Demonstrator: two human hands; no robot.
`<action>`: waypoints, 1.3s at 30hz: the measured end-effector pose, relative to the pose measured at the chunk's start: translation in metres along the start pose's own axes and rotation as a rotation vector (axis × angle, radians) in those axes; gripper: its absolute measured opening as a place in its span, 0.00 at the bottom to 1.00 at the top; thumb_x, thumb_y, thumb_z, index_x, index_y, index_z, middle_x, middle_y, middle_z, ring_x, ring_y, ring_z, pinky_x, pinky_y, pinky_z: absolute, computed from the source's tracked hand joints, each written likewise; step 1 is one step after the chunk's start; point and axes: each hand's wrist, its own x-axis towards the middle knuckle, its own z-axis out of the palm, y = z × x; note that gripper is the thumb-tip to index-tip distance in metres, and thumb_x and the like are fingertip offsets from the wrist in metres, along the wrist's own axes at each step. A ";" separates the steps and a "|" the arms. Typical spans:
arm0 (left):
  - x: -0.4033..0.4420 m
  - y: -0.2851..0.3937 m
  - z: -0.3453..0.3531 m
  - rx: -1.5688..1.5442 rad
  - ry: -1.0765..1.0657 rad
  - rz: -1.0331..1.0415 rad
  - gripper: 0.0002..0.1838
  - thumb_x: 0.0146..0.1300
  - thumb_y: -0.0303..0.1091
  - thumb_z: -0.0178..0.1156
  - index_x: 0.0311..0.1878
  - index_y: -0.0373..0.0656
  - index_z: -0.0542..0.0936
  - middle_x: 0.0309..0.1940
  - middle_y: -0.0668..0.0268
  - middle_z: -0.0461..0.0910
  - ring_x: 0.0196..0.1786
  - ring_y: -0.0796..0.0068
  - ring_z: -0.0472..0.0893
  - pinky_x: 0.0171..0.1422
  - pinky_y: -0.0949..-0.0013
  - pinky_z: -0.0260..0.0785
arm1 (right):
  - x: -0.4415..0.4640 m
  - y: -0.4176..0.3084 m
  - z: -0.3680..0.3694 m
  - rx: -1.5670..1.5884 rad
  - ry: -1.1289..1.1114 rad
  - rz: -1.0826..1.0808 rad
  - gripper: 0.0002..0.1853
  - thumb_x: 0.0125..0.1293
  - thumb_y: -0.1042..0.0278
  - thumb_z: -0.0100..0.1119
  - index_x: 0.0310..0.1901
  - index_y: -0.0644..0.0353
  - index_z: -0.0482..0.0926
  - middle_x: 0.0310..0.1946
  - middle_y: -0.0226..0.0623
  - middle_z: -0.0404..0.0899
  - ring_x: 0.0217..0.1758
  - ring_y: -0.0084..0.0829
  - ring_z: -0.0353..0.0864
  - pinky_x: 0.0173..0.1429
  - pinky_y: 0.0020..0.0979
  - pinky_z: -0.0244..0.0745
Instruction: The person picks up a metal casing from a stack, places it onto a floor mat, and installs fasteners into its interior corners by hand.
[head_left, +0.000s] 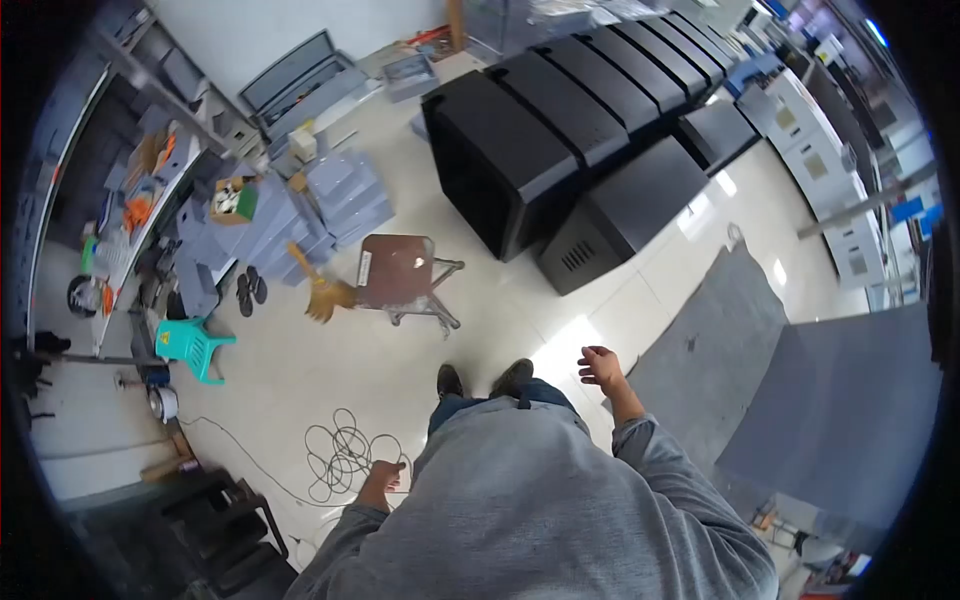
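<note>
My left hand (383,478) hangs low at my side, loosely curled with a finger pointing out, and I see nothing in it. Behind it, a coiled thin cable (345,452) lies on the floor. My right hand (600,367) is raised a little out to the side. Its fingers are bent but apart, with no object between them. Beyond that hand a grey mat (700,350) lies on the floor. My dark shoes (512,377) stand on the pale tiles.
Ahead is a brown folding stool (395,270) beside a straw broom (325,292). Large black cabinets (510,130) stand in a row, with another dark cabinet (615,215) alongside. To the left are a teal plastic stool (192,345), slippers (252,290) and stacked grey panels (345,195).
</note>
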 end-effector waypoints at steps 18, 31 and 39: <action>0.061 0.382 -0.038 0.665 0.181 0.653 0.31 0.55 0.55 0.66 0.49 0.34 0.82 0.45 0.52 0.84 0.49 0.55 0.83 0.56 0.61 0.74 | -0.065 0.285 -0.070 0.710 0.344 0.440 0.21 0.69 0.54 0.54 0.52 0.66 0.74 0.41 0.43 0.80 0.32 0.30 0.80 0.31 0.36 0.82; 0.047 0.722 0.084 0.553 0.369 1.182 0.28 0.56 0.52 0.67 0.49 0.35 0.82 0.50 0.48 0.80 0.56 0.51 0.78 0.62 0.57 0.69 | -0.042 0.269 -0.086 0.937 0.410 0.566 0.20 0.70 0.57 0.55 0.56 0.63 0.72 0.40 0.45 0.81 0.26 0.30 0.78 0.27 0.34 0.79; 0.143 0.865 0.098 0.830 0.514 0.927 0.46 0.58 0.67 0.58 0.60 0.27 0.72 0.55 0.40 0.76 0.61 0.44 0.74 0.65 0.53 0.66 | -0.062 0.175 -0.202 0.972 0.713 0.451 0.20 0.68 0.57 0.57 0.56 0.61 0.73 0.41 0.43 0.81 0.31 0.30 0.80 0.32 0.32 0.81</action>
